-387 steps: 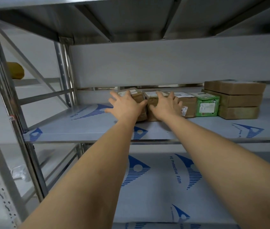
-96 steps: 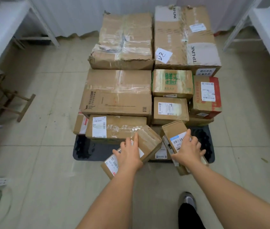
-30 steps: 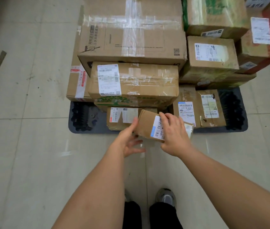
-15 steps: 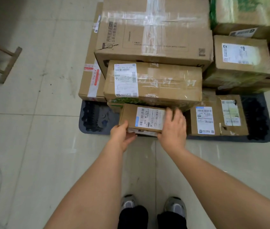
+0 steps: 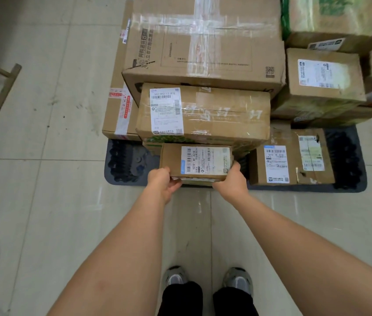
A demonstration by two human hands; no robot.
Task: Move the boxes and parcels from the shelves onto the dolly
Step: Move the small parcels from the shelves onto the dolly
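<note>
The small cardboard parcel is a flat brown box with a white barcode label across its top and a blue strip at the label's left end. It lies level over the near edge of the dark plastic dolly, stacked on another small parcel whose pale edge shows just beneath it, and its far side sits against the green-printed box under the taped box with the large shipping label. The left hand grips the parcel's near left corner with curled fingers; the right hand clasps its near right corner, thumb up along the right end. So the parcel spans the gap between both hands. Half a second ago the right hand lay over the top of the label; it has now slid to the corner, and the parcel sits squarer to the dolly's edge.
</note>
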